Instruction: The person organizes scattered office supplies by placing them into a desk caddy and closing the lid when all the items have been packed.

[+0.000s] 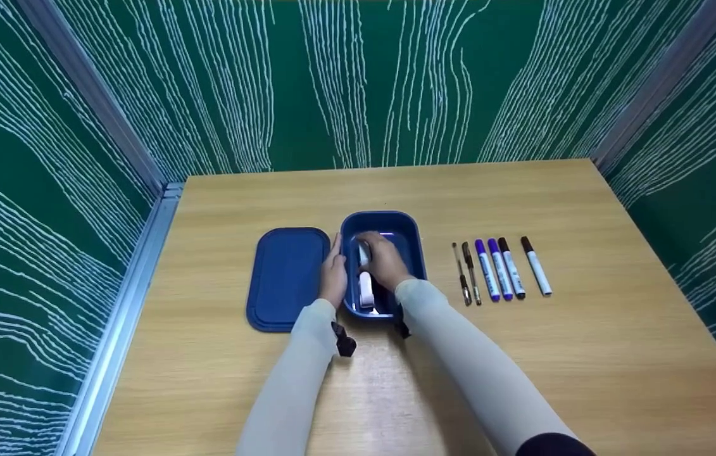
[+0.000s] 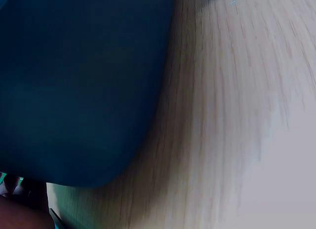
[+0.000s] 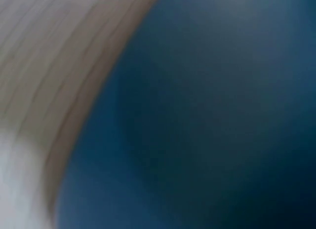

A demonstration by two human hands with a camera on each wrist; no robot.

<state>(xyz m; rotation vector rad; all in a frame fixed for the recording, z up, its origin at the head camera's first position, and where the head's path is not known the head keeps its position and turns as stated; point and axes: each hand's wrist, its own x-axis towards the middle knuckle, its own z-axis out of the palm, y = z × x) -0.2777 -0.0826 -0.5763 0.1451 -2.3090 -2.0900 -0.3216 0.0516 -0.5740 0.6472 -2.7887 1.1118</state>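
Note:
A deep blue box (image 1: 420,244) stands uncovered in the middle of the table. My left hand (image 1: 333,275) lies along its left wall with the fingers straight. Reaching into the box from the right, my right hand (image 1: 384,261) has its thumb and fingers bent around a small pale grey object (image 1: 364,253), partly hidden by them. Just nearer to me inside the box lies a white rounded object (image 1: 366,290). The box's blue wall (image 2: 84,91) fills much of the left wrist view, and blurred blue box (image 3: 197,115) fills the right wrist view.
A flat blue lid (image 1: 288,278) lies left of the box. To the right, two pens (image 1: 471,272), several capped markers (image 1: 498,269) and a separate dark-capped marker (image 1: 538,269) lie in a row. Green patterned walls (image 1: 383,82) enclose the wooden table (image 1: 585,367).

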